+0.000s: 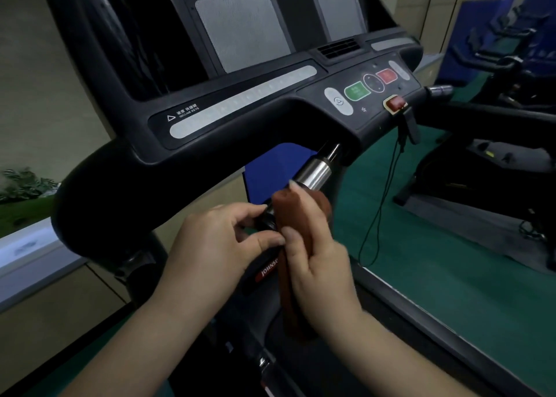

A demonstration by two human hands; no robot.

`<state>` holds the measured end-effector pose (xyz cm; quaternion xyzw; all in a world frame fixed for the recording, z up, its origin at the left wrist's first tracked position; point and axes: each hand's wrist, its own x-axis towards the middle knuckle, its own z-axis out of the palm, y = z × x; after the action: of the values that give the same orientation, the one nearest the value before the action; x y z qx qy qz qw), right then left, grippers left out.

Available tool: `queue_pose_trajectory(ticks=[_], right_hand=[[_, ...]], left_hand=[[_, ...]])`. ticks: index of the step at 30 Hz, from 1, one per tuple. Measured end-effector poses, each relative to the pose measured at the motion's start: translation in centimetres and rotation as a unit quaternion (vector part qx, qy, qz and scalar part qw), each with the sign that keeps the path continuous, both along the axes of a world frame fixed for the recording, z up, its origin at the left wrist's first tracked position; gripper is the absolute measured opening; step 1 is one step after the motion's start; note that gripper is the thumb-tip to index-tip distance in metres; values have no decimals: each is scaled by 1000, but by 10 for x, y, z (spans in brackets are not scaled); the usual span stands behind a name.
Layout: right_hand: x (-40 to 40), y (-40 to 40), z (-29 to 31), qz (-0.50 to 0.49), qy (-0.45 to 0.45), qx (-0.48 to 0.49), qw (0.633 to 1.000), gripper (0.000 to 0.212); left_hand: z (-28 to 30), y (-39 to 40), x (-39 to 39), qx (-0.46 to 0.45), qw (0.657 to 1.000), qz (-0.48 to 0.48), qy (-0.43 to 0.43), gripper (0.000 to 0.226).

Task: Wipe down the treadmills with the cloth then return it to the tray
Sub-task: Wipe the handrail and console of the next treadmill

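Note:
A black treadmill console fills the upper view, with a grey key strip, green and red buttons and a red safety key. Below it a silver-and-black handlebar grip slopes down toward me. A brown cloth is draped over the lower part of this bar and hangs down. My right hand holds the cloth wrapped against the bar, index finger stretched up along it. My left hand pinches the black part of the bar beside the cloth with thumb and fingers. No tray is in view.
A black safety cord hangs from the console's right side. Green floor lies to the right, with other black exercise machines and blue panels behind. A pale wall and a white ledge are on the left.

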<state>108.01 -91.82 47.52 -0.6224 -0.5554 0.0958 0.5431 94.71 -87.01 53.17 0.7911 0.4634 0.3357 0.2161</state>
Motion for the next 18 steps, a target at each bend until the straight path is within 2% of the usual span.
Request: queue_pose_trajectory(ticks=[3,7,12,14,16,18], right_hand=[[16,0,14,-5,-64,-49,997,50],[49,17,33,-68,-49,-50,995,46],[21,-15,32,70,-113,-91,987,46],[21,-20,41,88,-75,-56,992,35],[22,-22,57,99,-3,-3,995,30],[12,-22,73,146,47,28,988,37]], left_hand=[[0,1,0,0,1000,3,8,41],[-1,-4,-1,7,1000,7,10,41],[1,-2,-4,-19,999,-13,34,34],[9,-3,-9,-40,998,-21,34,32],[19,-7,-14,-41,999,-22,-28,36],[34,-16,-17,-51,988,-39,-137,47]])
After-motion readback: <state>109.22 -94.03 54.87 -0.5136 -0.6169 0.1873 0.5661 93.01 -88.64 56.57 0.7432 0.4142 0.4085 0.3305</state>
